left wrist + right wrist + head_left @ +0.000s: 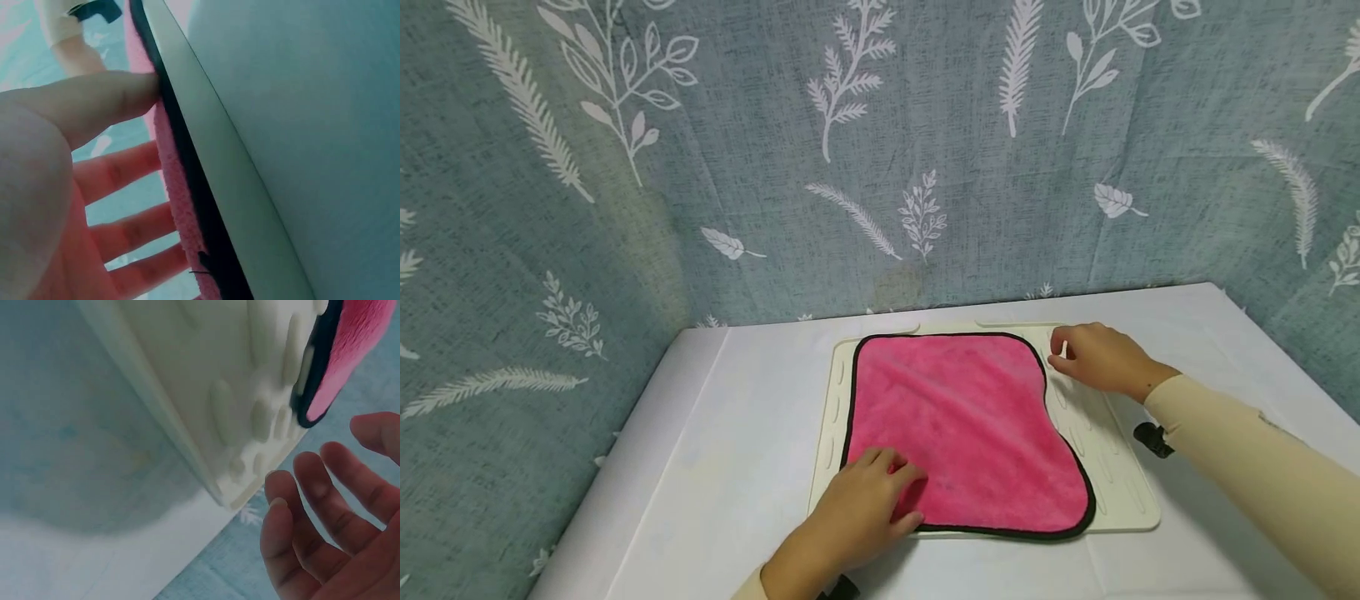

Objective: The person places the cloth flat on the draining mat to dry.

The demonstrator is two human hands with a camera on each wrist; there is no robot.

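Observation:
A pink cloth (962, 433) with a black border lies spread over a cream ridged board (1131, 496). Its right side curves inward, leaving part of the board bare. My left hand (868, 504) is at the cloth's near left corner; in the left wrist view its thumb and fingertips touch the cloth (164, 144) beside the dark trim. Over the board's far right part hovers my right hand (1101, 358), fingers loosely bent and nothing in them. From the right wrist, the cloth's corner (356, 350) appears a little beyond the fingertips.
The board rests on a white-covered table (722, 467). Behind and at the sides hangs a grey-blue curtain (760, 108) with white leaf prints. A dark band (1152, 439) shows at the right wrist.

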